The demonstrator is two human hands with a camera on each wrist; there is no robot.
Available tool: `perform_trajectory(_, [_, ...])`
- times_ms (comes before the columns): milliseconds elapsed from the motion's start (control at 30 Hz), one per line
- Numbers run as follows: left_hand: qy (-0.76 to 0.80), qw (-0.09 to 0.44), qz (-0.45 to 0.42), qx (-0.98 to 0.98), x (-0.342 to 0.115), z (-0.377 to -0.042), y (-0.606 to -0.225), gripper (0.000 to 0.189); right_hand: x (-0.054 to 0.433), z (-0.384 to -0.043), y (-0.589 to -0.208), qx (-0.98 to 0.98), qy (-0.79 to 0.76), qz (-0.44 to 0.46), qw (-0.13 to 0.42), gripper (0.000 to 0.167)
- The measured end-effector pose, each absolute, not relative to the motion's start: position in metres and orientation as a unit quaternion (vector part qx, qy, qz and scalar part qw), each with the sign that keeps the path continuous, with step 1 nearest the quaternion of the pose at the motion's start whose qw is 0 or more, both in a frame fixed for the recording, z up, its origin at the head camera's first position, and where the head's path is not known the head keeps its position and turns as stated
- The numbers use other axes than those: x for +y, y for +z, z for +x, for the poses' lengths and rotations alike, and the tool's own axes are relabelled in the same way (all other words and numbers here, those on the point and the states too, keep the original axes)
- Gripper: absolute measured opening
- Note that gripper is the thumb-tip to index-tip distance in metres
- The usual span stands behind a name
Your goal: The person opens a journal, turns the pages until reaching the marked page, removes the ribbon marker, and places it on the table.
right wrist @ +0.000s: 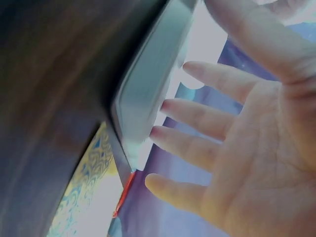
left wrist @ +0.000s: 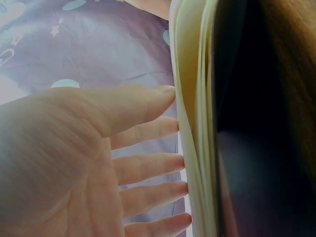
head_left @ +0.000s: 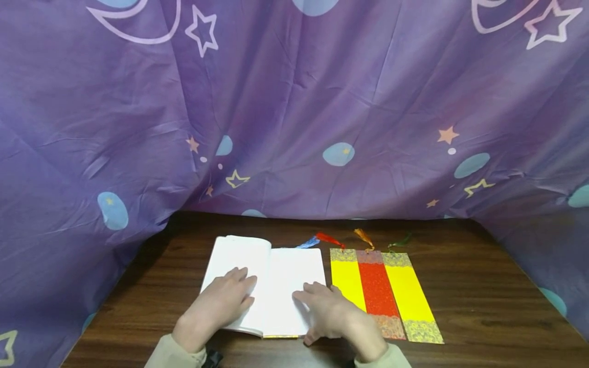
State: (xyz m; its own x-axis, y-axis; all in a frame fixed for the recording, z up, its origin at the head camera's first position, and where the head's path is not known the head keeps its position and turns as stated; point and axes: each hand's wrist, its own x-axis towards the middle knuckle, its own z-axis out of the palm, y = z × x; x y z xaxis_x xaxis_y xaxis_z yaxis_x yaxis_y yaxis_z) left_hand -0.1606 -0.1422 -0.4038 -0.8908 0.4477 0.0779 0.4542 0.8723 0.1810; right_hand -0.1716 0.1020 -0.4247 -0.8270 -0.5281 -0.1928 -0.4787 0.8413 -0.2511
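An open book (head_left: 287, 276) with blank white pages lies on the dark wooden table. My left hand (head_left: 224, 299) rests on its left page, and in the left wrist view the fingertips (left wrist: 180, 187) press that page with fingers spread and fairly straight. Over the right page's outer edge is my right hand (head_left: 327, 311). In the right wrist view its spread fingers (right wrist: 197, 116) reach to the page surface, and the thick page block (right wrist: 148, 84) shows below them. A blue tassel (head_left: 309, 243) sticks out past the book's top edge.
Right of the book lie a yellow bookmark (head_left: 346, 278) with a red tassel (head_left: 329, 238), a red bookmark (head_left: 378, 289) with an orange tassel (head_left: 363, 237), and another yellow bookmark (head_left: 409, 291) with a green tassel (head_left: 401, 241). A purple star-patterned cloth (head_left: 294, 112) hangs behind the table (head_left: 483, 286).
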Motion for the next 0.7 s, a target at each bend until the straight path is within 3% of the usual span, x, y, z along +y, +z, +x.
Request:
perform_trajectory(200, [-0.096, 0.018, -0.235, -0.967, -0.142, -0.161, -0.404, 0.036, 0.103, -0.172, -0.422, 0.948, -0.094, -0.278, 0.120, 0.077])
perform_trajectory(367, [-0.092, 0.020, -0.238, -0.967, -0.143, -0.162, -0.405, 0.036, 0.113, -0.179, -0.419, 0.935, -0.137, -0.309, 0.112, 0.045])
perform_trajectory(533, [-0.093, 0.012, -0.232, -0.968, -0.143, -0.162, -0.404, 0.037, 0.114, -0.182, -0.419, 0.927, -0.158, -0.339, 0.026, 0.024])
perform_trajectory(700, [-0.096, 0.012, -0.226, -0.969, -0.143, -0.161, -0.403, 0.037, 0.106, -0.182, -0.419, 0.927, -0.203, -0.309, -0.059, 0.036])
